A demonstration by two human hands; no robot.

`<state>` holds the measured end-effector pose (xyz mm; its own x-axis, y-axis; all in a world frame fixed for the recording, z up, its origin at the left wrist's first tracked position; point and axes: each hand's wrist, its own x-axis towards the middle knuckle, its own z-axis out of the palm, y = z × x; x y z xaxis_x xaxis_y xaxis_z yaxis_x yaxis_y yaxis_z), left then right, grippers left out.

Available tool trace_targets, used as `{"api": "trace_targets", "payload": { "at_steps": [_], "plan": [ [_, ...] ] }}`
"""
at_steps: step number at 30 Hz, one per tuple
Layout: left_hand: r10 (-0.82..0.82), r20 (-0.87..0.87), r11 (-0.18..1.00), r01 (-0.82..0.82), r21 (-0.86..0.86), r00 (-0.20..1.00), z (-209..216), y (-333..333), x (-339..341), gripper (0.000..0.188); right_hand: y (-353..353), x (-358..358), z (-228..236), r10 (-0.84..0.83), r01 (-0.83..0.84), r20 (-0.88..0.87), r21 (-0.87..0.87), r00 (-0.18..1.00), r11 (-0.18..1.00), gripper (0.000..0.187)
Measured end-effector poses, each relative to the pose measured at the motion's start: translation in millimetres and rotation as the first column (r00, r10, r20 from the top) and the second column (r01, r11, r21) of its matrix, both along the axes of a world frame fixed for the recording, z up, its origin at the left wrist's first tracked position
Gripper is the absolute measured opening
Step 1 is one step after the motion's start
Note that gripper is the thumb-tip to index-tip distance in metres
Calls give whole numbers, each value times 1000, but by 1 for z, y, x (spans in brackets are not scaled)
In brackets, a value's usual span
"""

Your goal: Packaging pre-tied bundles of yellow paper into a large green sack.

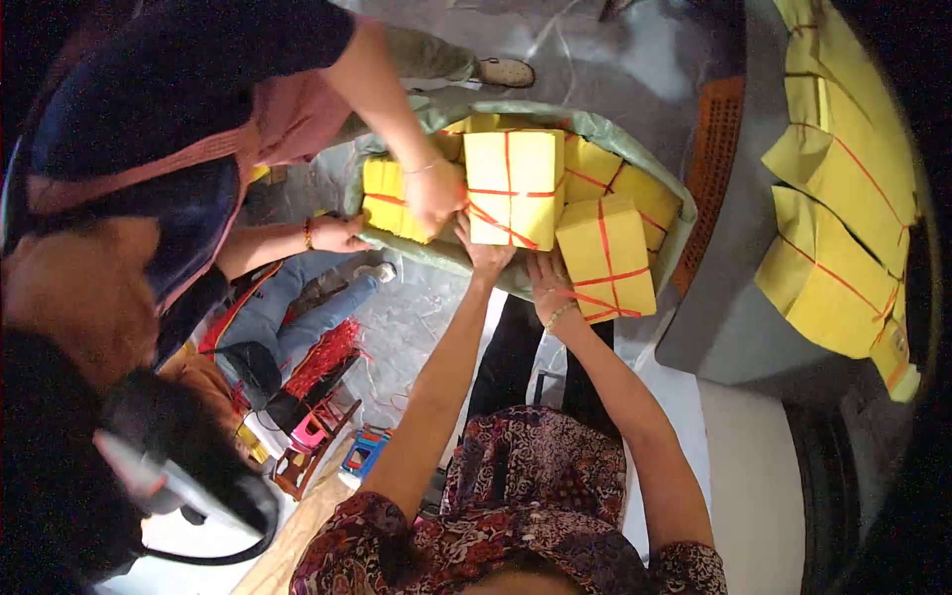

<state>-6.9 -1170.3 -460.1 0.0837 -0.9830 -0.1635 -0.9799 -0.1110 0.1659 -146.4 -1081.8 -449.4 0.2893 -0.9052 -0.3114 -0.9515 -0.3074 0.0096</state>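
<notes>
A square yellow paper bundle (486, 164), tied crosswise with red ribbon, stands high among others in a green sack (684, 223). My left hand (488, 256) closes on this bundle's lower left corner, its fingertips partly hidden. Beside it, a second yellow bundle (595, 248) lies tilted to the right. My right hand (550, 286) rests with fingers stretched against that bundle's left side, next to its red ribbon. A co-worker's hand (434, 193) reaches to the ribbon at the left of the middle bundle, and their other hand (342, 235) touches the sack's left rim.
More tied yellow bundles (833, 263) lie on a dark grey surface (734, 307) at the right. A brown woven strip (712, 159) runs beside the sack. At the lower left are red shredded strands (327, 362), a blue toy-like object (367, 451) and another seated person's jeans (317, 312).
</notes>
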Motion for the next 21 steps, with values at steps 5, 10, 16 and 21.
{"api": "trace_targets", "payload": {
  "at_steps": [5,10,16,21],
  "plan": [
    [166,171,863,-227,451,971,59,-31,-36,88,-20,-13,39,-129,22,234,412,964,911,48],
    [55,-87,994,-47,94,995,16,-14,-28,88,9,-15,-23,26,-21,-75,72,997,997,45],
    [322,-782,932,-325,161,534,-24,5,18,90,-18,4,27,-202,88,349,317,915,944,39],
    [306,-789,938,-309,155,532,-32,6,22,93,-8,3,18,-145,67,310,251,940,966,39]
  ]
}}
